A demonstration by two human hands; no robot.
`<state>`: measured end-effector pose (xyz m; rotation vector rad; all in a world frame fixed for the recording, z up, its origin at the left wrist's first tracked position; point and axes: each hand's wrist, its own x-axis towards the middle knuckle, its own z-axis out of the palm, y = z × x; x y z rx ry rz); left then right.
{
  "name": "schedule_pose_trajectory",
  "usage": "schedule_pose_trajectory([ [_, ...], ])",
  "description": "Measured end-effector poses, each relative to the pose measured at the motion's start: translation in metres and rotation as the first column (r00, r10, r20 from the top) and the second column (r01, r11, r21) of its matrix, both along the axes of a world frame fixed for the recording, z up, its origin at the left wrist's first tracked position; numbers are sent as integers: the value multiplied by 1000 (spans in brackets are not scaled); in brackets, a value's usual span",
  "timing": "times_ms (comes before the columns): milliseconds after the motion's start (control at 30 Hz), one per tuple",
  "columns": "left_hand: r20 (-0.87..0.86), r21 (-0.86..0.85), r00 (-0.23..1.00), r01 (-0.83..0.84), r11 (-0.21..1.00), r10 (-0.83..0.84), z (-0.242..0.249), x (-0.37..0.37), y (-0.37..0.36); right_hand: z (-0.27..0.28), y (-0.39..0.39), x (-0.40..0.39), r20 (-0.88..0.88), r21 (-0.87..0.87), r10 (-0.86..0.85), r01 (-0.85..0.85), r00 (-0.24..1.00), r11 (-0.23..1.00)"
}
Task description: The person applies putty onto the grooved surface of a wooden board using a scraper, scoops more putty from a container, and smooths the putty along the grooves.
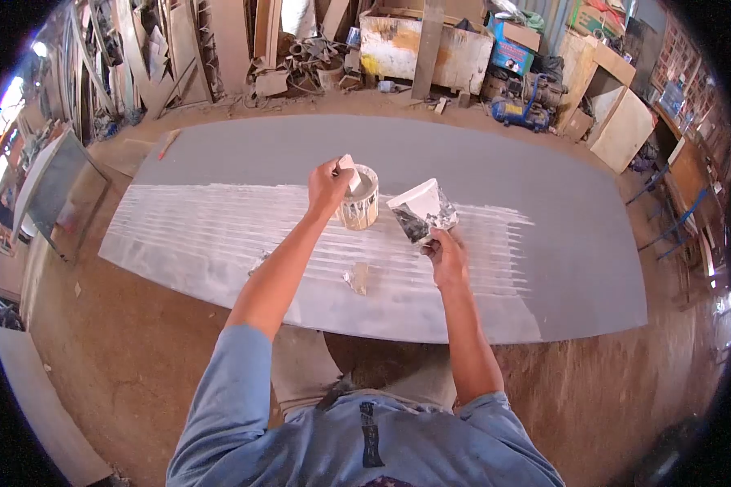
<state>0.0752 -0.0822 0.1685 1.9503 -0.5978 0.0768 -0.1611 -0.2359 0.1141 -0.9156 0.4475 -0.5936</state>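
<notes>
A cluttered workshop surrounds a large gray panel [581, 235], with a brown floor [138, 341] showing around it. Beyond the panel's far edge stand leaning wood offcuts [130, 57], a paint-stained white box [390, 50] and, farther right, a blue air compressor [518, 112] beside some cardboard boxes.

Long white streaks [195, 219] run lengthwise over the panel, from near its left end to right of its middle; its right end and the strip along the far edge are plain gray. Near the middle of the panel stands a round can [359, 209], upright, its outer wall smeared and dripped with white.

The left hand [326, 191] is closed in a pinch around a small pale scraper [349, 172], held at the can's mouth, with its lower part over or inside the opening; which of the two cannot be told. The right hand [447, 258] grips a wide spreader [416, 203] from below, fingers bent around its near end. The spreader is held tilted just to the right of the can, apart from it, and carries white paste and dark smears.

Between the can and the near edge, a small beige piece [357, 278] lies on the streaks. A thin reddish stick-like tool [169, 144] lies by the panel's far left corner.
</notes>
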Motion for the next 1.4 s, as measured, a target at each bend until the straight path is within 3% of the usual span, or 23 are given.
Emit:
schedule_pose_trajectory([
  [133, -40, -220, 998, 37, 975, -47, 13, 1, 14, 18, 9, 25, -28, -34, 57, -58, 998, 998],
  [267, 105, -216, 994, 29, 976, -6, 51, -7, 31, 19, 22, 53, -92, -110, 55, -65, 994, 992],
  [300, 134, -210, 991, 36, 977, -8, 63, -11, 36, 20, 29, 61, -80, -22, 24, -26, 997, 999],
  [467, 204, -264, 979, 76, 962, -22, 98, -23, 50, 3, 44, 90, -160, 8, 68, -68, 985, 998],
  [533, 200, -292, 980, 77, 953, -18, 106, -28, 52, -5, 48, 104, -168, 101, 103, -87, 980, 991],
  [800, 235, -331, 971, 112, 937, -33, 114, -45, 58, -12, 57, 127, -61, 282, 158, -134, 986, 950],
  [1067, 267, -333, 960, 176, 926, -86, 99, -55, 59, 7, 64, 111, -68, 131, 100, -91, 993, 987],
  [1167, 353, -302, 930, 213, 929, -99, 90, -61, 56, 13, 69, 107, -35, 117, 75, -70, 997, 991],
  [1233, 492, -181, 864, 224, 958, -109, 88, -69, 54, 25, 77, 101, -32, 61, 49, -47, 998, 997],
  [1400, 540, -86, 828, 235, 968, -152, 75, -74, 50, 30, 89, 91, -40, -24, 1, -2, 999, 1000],
])
